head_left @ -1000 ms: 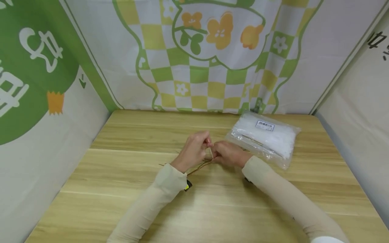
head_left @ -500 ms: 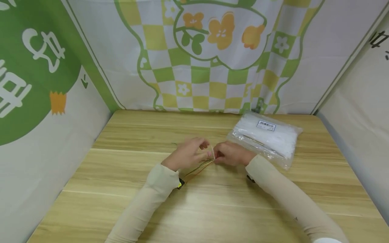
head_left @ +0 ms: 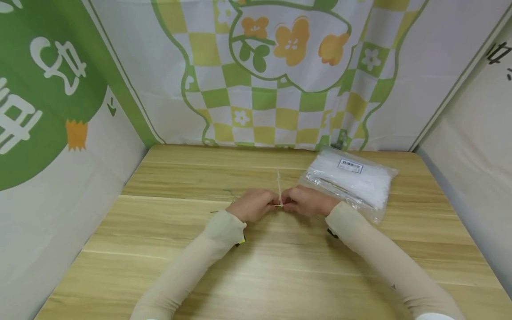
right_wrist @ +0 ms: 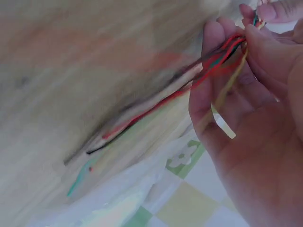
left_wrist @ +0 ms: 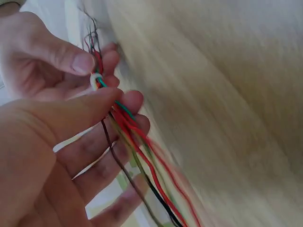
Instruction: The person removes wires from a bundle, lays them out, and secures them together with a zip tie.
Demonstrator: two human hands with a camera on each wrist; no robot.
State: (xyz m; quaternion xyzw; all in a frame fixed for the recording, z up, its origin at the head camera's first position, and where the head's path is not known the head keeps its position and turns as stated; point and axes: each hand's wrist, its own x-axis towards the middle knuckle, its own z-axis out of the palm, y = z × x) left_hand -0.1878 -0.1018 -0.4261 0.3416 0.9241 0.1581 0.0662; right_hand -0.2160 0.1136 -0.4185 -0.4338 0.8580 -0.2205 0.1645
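Both hands meet over the middle of the table around a bundle of thin coloured wires. My left hand point(head_left: 253, 204) pinches the bundle between thumb and fingertips. In the left wrist view the red, green, black and brown wires point(left_wrist: 154, 172) trail off below it. My right hand point(head_left: 306, 200) pinches the same bundle just beside it; loose wire ends point(right_wrist: 142, 113) fan out past its fingers in the right wrist view. Between the hands a white cable tie point(left_wrist: 95, 79) loops round the wires. The tie's tail point(head_left: 279, 182) stands straight up in the head view.
A clear plastic bag point(head_left: 370, 182) with white contents and a barcode label lies at the back right, close to the right hand. Wooden tabletop point(head_left: 168, 178) surrounds the hands. A patterned curtain point(head_left: 264, 98) hangs behind the table's back edge.
My left hand has left the cable tie's strip, come down and closed in on the wires beside the right hand. The tie's tail now stands free. The right hand has barely moved.
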